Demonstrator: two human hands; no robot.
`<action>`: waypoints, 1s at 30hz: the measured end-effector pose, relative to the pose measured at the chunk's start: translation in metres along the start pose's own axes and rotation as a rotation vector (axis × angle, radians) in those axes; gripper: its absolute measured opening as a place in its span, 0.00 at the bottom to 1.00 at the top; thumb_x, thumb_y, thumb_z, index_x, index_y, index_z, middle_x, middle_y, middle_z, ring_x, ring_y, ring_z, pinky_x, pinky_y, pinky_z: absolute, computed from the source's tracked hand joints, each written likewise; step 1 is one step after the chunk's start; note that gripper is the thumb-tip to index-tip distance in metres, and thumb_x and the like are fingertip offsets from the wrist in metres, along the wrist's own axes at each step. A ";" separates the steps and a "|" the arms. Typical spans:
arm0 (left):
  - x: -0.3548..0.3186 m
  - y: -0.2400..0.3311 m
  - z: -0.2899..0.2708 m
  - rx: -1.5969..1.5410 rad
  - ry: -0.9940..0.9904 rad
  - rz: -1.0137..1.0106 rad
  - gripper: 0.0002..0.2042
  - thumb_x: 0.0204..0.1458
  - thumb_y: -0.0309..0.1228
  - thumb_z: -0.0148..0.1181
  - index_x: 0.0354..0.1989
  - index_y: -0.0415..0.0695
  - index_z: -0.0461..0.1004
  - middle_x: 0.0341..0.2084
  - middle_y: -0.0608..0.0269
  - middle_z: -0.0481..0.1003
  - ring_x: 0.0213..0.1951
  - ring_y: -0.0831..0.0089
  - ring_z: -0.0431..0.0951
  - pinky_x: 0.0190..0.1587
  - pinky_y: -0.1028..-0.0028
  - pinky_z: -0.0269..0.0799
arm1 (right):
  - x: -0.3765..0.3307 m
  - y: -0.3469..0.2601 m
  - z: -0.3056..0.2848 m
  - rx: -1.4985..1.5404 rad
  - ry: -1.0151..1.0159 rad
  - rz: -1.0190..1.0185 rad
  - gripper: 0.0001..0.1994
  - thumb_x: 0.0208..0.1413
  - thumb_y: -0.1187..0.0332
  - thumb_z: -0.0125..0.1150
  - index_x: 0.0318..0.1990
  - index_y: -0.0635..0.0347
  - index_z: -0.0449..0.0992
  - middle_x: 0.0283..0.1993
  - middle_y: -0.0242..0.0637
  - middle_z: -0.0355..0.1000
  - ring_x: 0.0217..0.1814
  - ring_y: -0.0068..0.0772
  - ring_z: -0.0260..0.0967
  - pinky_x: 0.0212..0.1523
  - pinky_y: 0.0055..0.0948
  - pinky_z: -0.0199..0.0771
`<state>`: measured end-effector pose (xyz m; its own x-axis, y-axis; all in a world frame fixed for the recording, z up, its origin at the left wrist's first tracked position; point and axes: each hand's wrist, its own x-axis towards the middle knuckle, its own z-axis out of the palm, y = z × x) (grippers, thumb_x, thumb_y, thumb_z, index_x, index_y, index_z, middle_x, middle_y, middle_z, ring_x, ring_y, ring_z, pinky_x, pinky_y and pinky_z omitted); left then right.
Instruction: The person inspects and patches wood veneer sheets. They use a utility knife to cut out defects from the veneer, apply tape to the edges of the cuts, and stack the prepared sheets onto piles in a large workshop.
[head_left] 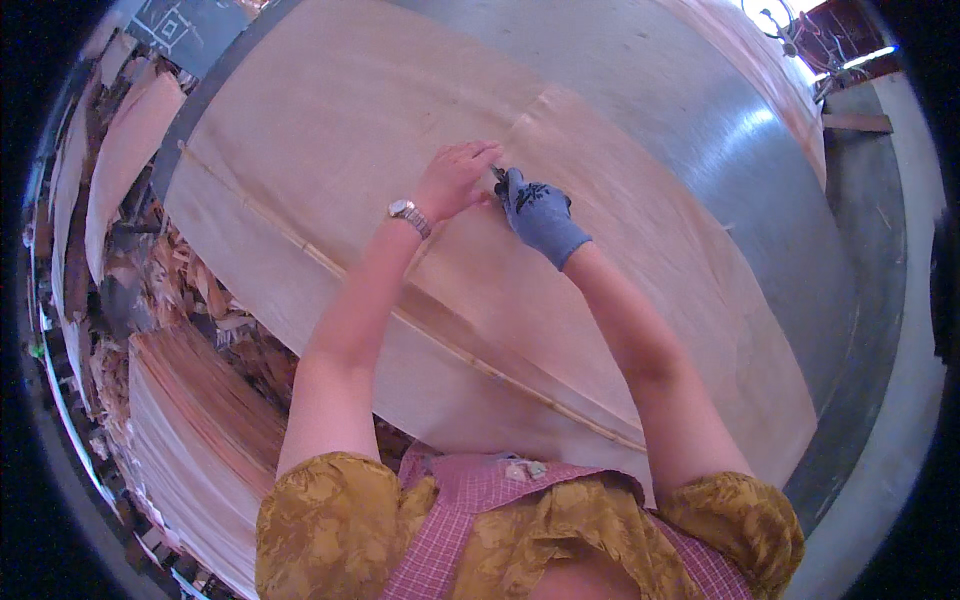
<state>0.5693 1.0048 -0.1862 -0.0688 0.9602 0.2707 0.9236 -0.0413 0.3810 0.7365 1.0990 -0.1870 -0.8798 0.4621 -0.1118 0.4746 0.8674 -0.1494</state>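
Broad, thin sheets of pale wood veneer [330,110] lie over the table before me, one overlapping another. My left hand [457,180], bare and with a metal wristwatch [408,213] on the wrist, rests on the veneer near the middle. Its fingers reach out toward the right, with the thumb apart from them. Right beside it, my right hand [543,218] wears a blue-grey glove with black patches. The gloved fingers are closed round a small dark hand tool [498,177]; its tip lies close to my left fingers, and its exact kind is too small to tell.
A long, thin bamboo-like stick [470,358] runs slantwise across the veneer nearer to me. Bare shiny metal tabletop [740,140] shows at the right. Left of the table are stacked veneer sheets [190,430] and heaped wood scraps [180,270]. Wiring [810,45] hangs at the far right.
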 end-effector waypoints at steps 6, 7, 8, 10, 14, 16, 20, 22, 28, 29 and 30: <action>0.024 -0.007 0.004 0.167 -0.325 0.047 0.23 0.43 0.30 0.66 0.51 0.47 0.71 0.52 0.59 0.73 0.51 0.61 0.75 0.54 0.62 0.69 | 0.013 -0.017 0.005 -0.169 -0.125 0.049 0.18 0.61 0.59 0.47 0.52 0.63 0.61 0.30 0.43 0.78 0.28 0.44 0.78 0.20 0.49 0.71; 0.026 -0.005 0.005 0.191 -0.352 0.055 0.22 0.44 0.30 0.65 0.50 0.47 0.72 0.51 0.59 0.73 0.50 0.61 0.75 0.53 0.62 0.69 | 0.015 -0.019 0.003 -0.164 -0.170 0.064 0.19 0.60 0.61 0.47 0.53 0.63 0.61 0.33 0.43 0.78 0.30 0.44 0.79 0.22 0.50 0.73; 0.027 -0.007 0.005 0.220 -0.380 0.063 0.20 0.44 0.30 0.65 0.49 0.46 0.72 0.51 0.59 0.74 0.49 0.61 0.76 0.52 0.62 0.70 | 0.016 -0.020 0.005 -0.131 -0.151 0.067 0.18 0.60 0.62 0.47 0.53 0.64 0.61 0.33 0.43 0.78 0.30 0.44 0.79 0.22 0.50 0.72; 0.024 -0.015 0.019 0.167 -0.347 0.036 0.22 0.42 0.30 0.67 0.48 0.45 0.72 0.51 0.58 0.74 0.49 0.60 0.76 0.53 0.63 0.70 | 0.017 -0.023 0.008 -0.064 -0.112 0.077 0.18 0.59 0.64 0.47 0.52 0.65 0.61 0.32 0.43 0.78 0.29 0.44 0.78 0.21 0.50 0.72; 0.025 -0.020 0.026 0.147 -0.370 0.015 0.24 0.42 0.35 0.68 0.49 0.43 0.71 0.51 0.57 0.73 0.50 0.60 0.75 0.52 0.63 0.71 | -0.007 -0.031 0.018 -0.143 -0.156 0.103 0.17 0.59 0.65 0.47 0.51 0.65 0.61 0.30 0.44 0.78 0.27 0.46 0.78 0.20 0.50 0.71; 0.026 -0.011 0.015 0.162 -0.353 0.083 0.24 0.42 0.35 0.67 0.50 0.43 0.71 0.52 0.57 0.72 0.52 0.59 0.73 0.51 0.63 0.72 | -0.037 -0.023 0.025 -0.231 -0.136 0.067 0.18 0.57 0.65 0.50 0.51 0.66 0.62 0.28 0.43 0.78 0.25 0.45 0.78 0.18 0.49 0.71; 0.020 -0.025 0.027 -0.406 -0.384 -0.289 0.28 0.41 0.35 0.69 0.53 0.43 0.69 0.56 0.56 0.69 0.57 0.57 0.69 0.54 0.63 0.69 | -0.102 -0.003 0.009 -0.015 -0.272 0.149 0.12 0.59 0.65 0.45 0.47 0.58 0.63 0.31 0.46 0.78 0.29 0.49 0.78 0.20 0.51 0.71; 0.009 -0.052 0.046 -0.533 -0.385 -0.359 0.31 0.39 0.33 0.70 0.55 0.44 0.68 0.58 0.55 0.68 0.59 0.57 0.66 0.57 0.62 0.67 | -0.143 0.018 0.016 -0.042 -0.206 0.089 0.15 0.60 0.65 0.45 0.52 0.63 0.63 0.28 0.45 0.77 0.24 0.45 0.76 0.19 0.49 0.70; 0.018 0.030 0.028 0.264 -0.163 0.055 0.31 0.44 0.33 0.65 0.60 0.47 0.64 0.60 0.54 0.65 0.60 0.56 0.65 0.58 0.58 0.66 | -0.192 0.039 0.011 -0.047 -0.273 0.160 0.17 0.60 0.66 0.44 0.55 0.61 0.62 0.29 0.43 0.77 0.23 0.42 0.76 0.17 0.46 0.68; 0.017 0.056 0.034 0.396 -0.037 0.132 0.31 0.44 0.33 0.65 0.60 0.48 0.63 0.60 0.55 0.65 0.59 0.55 0.66 0.57 0.56 0.66 | -0.189 0.040 0.018 -0.036 -0.267 0.176 0.21 0.60 0.67 0.44 0.60 0.64 0.61 0.28 0.43 0.77 0.22 0.41 0.75 0.16 0.45 0.68; 0.012 0.082 0.045 0.252 -0.142 0.041 0.32 0.43 0.34 0.66 0.60 0.48 0.63 0.60 0.55 0.64 0.60 0.56 0.66 0.57 0.56 0.66 | -0.189 0.041 0.029 -0.048 -0.174 0.125 0.20 0.60 0.67 0.45 0.58 0.63 0.62 0.28 0.42 0.77 0.22 0.40 0.75 0.16 0.45 0.68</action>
<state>0.6611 1.0256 -0.1916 0.0080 0.9889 0.1482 0.9903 -0.0284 0.1359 0.9233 1.0420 -0.2005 -0.7939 0.5315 -0.2953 0.5742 0.8151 -0.0768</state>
